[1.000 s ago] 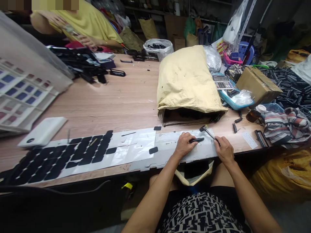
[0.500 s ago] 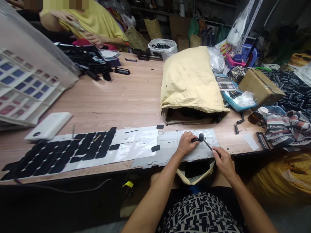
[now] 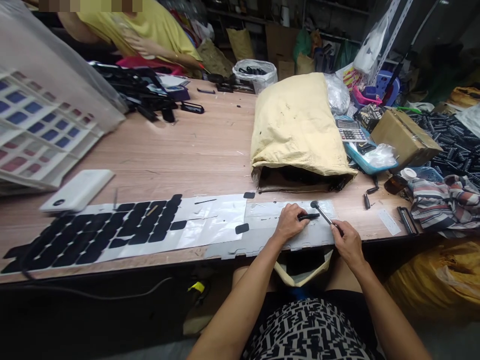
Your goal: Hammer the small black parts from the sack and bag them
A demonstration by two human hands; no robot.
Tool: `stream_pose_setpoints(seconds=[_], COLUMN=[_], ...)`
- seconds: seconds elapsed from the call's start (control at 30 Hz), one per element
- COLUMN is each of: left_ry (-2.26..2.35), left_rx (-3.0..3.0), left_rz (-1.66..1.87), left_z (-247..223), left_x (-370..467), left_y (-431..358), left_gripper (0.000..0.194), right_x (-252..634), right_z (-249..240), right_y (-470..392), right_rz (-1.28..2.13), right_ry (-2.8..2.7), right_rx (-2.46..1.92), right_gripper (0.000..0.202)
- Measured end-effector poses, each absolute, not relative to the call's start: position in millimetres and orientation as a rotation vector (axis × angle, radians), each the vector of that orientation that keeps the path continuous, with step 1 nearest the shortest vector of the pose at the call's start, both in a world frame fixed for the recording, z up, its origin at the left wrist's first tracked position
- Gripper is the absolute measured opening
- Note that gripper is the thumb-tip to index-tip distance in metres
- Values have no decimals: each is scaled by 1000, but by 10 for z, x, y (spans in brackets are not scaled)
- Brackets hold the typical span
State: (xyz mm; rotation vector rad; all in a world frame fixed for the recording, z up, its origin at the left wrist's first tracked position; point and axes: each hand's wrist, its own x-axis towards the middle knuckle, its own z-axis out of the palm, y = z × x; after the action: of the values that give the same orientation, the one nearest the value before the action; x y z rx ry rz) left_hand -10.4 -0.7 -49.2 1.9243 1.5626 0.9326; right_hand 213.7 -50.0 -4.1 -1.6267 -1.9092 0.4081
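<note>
My left hand (image 3: 291, 222) is closed on a slim black piece (image 3: 309, 216), pressing it down on the grey sheet (image 3: 262, 240) at the table's front edge. What the piece is exactly, I cannot make out. In my right hand (image 3: 348, 242) is a small hammer (image 3: 323, 212) with a metal shaft and a round dark head, its grip covered by my fingers. The hammer's head is just above and beyond the black piece, apart from it. Left of the grey sheet, a white sheet (image 3: 210, 220) carries rows of black rounded pads (image 3: 86, 235).
A yellowish sack (image 3: 292, 125) with a dark open mouth lies beyond my hands. To the left are a white power bank-like block (image 3: 77, 190) and a white crate (image 3: 56, 165). A calculator (image 3: 350, 131), cardboard box (image 3: 407, 132) and cloth (image 3: 435, 197) crowd the right. A co-worker in yellow (image 3: 165, 30) sits opposite.
The hammer's head has lifted off the black piece and moved slightly up and away. The black piece now lies at a different angle in my left hand. The co-worker's hands have shifted.
</note>
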Motion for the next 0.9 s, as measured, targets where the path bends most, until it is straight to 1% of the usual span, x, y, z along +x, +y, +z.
stream_pose_setpoints(seconds=[0.13,0.3,0.37,0.53,0.63,0.73,0.83,0.9], left_ry=[1547,1537,1523,1467,1392,1285,1291,1314], left_rx=[1925,1939,1934,1989,2101,2195,2254,2281], left_rz=[932,917,912,913,944,903,818,798], left_z=[-501,-514,-503,-404,-367,-386,-417,-414], left_x=[-108,-130,-143,-145,-131,-122,-108,-92], left_y=[-10,-6,-3,-179,-517,-935,-1259,-1355], left_gripper=[10,10,9,15,13,12,11,15], right_x=[2255,2275,2256,2223,2217,2215,2211,2206], right_z=[-168,-313,-329,-309,-304,-312,-316,-313], right_y=[-280,-184,-194,-227,-236,-240,-244,-246], right_rz=[-59,-333,-376,-375,-386,-398,-400,-406], right_ry=[-2003,-2078,-2087,-2096,-2092,-2091,-2088,-2082], right_rx=[-1678,-1711,-1737,-1789,-1811,-1815,-1811,-1809], right_gripper=[29,29,28,26,25,23,23,22])
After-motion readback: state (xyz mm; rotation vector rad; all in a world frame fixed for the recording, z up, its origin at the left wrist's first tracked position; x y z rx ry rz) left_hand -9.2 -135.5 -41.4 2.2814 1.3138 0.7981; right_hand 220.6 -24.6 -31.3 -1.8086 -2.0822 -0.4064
